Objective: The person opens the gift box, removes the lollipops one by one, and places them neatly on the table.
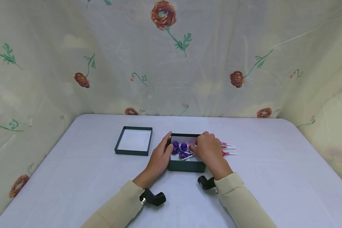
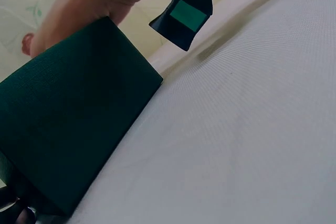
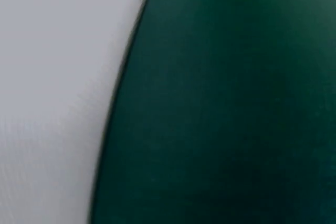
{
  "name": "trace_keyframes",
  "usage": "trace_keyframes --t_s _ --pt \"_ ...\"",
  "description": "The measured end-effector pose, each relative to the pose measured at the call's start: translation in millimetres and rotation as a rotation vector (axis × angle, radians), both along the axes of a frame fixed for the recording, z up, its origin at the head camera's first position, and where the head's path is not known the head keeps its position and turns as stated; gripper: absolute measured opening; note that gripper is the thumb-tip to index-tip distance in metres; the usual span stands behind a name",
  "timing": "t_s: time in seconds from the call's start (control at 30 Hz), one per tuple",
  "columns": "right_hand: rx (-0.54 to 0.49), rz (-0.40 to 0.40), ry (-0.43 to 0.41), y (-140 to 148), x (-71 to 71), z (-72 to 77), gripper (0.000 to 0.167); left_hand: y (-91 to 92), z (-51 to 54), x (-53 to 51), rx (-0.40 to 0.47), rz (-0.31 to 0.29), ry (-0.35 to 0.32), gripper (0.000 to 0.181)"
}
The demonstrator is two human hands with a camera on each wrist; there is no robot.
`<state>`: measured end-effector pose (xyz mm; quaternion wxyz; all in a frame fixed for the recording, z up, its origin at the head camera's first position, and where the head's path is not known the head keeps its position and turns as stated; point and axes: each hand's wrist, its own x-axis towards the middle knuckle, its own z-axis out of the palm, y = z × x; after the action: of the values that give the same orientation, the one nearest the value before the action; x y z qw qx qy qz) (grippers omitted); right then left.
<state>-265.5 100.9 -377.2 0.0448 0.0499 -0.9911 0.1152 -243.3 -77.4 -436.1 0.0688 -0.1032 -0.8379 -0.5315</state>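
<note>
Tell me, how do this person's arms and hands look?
The person wears long cream sleeves; the left hand and right hand are bare. Each wrist carries a small, black, angled device; one shows a green patch and little holes.

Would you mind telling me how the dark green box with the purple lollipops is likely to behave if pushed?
The dark green box would probably slide rather than tip, as it looks wide for its height. Its flat, sharp-cornered walls suggest it is fairly stiff. The loose purple lollipops inside may well shift.
</note>
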Motion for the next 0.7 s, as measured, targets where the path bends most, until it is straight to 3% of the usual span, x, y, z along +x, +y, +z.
trace_keyframes --t_s 0.7 --pt "-0.11 0.01 -0.089 1.4 -3.1 -2.7 0.031 -1.0 -0.2 -0.7 -0.006 -0.004 -0.004 0.051"
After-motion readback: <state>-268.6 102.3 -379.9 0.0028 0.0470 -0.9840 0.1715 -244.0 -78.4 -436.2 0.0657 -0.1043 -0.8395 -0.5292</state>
